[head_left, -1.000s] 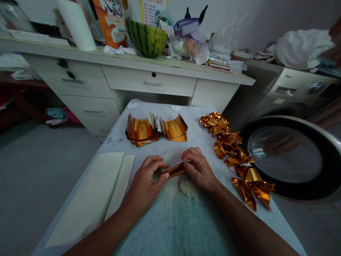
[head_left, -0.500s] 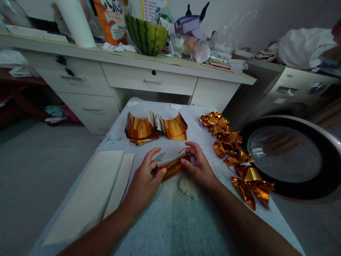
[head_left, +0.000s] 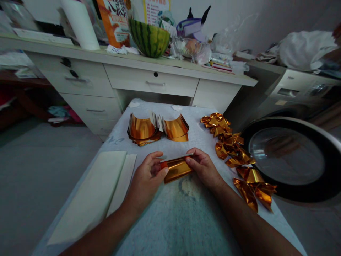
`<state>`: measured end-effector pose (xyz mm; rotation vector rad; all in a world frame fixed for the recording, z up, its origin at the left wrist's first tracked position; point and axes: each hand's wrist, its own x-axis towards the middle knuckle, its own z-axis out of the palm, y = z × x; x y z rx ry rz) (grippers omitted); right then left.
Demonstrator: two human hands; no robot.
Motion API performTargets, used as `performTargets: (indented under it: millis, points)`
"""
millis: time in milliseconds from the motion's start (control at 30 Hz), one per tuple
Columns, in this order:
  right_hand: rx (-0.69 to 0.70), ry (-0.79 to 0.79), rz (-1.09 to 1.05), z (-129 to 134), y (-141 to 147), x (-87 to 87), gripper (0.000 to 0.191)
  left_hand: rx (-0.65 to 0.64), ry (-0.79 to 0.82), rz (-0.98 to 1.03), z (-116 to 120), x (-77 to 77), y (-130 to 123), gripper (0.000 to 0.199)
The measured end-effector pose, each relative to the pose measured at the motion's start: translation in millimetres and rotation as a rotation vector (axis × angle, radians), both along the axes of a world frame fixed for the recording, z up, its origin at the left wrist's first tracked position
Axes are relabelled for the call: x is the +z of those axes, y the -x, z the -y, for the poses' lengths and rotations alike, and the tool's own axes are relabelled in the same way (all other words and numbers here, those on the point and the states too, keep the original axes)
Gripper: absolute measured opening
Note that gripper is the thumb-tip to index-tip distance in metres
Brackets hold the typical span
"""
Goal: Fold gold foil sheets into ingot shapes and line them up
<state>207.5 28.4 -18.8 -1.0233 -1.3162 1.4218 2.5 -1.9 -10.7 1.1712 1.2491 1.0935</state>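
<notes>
A sheet of gold foil paper (head_left: pixel 178 168), bent along its length with a pale edge on top, is held between my two hands above the cloth-covered table. My left hand (head_left: pixel 149 176) pinches its left end between thumb and fingers. At the right end, my right hand (head_left: pixel 204 168) grips it with the thumb in front and the fingers behind. Curved stacks of gold foil sheets, a left stack (head_left: pixel 143 128) and a right stack (head_left: pixel 176 128), lie just beyond my hands. Folded gold foil pieces (head_left: pixel 231 147) run in a row down the table's right side.
White paper sheets (head_left: pixel 92 192) lie at the table's left. Behind stands a white desk (head_left: pixel 153 83) bearing a cut watermelon (head_left: pixel 149 38), a paper roll (head_left: pixel 81 25) and plastic bags. An open washing machine door (head_left: pixel 287 156) adjoins the table's right edge.
The pale upper flap of the foil paper has come down into a narrow edge, so more of the gold face shows. Both hands keep hold of its ends.
</notes>
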Motion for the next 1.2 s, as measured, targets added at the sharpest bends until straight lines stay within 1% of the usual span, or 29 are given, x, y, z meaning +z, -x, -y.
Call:
performTargets:
  millis: [167, 367, 500, 600, 833, 933, 1067, 1200]
  points:
    - [-0.008, 0.010, -0.004, 1, 1, 5.6, 0.031, 0.010, 0.110, 0.032, -2, 2.6, 2, 0.037]
    - [0.004, 0.043, -0.029, 3, 2, 8.3, 0.032, 0.035, 0.111, 0.125, -1, 8.9, 0, 0.024]
    - [0.033, 0.092, -0.053, 7, 2, 11.5, 0.032, 0.058, 0.115, 0.126, 0, 11.2, -1, 0.023]
    - [0.028, 0.118, -0.050, 8, 1, 14.5, 0.031, 0.071, 0.113, 0.112, 0, 11.4, -1, 0.024]
    - [-0.016, 0.045, 0.083, 5, 3, 17.0, 0.035, 0.062, 0.118, 0.079, 1, 12.8, 1, 0.023]
    - [-0.018, 0.043, 0.097, 4, 4, 17.2, 0.035, 0.074, 0.110, 0.053, 1, 13.9, 1, 0.022]
    - [-0.010, 0.039, 0.102, 4, 3, 16.7, 0.035, 0.073, 0.119, 0.075, 1, 14.0, 1, 0.023]
    - [-0.008, 0.029, 0.115, 5, 3, 16.3, 0.034, 0.073, 0.076, 0.096, 0, 11.4, 1, 0.021]
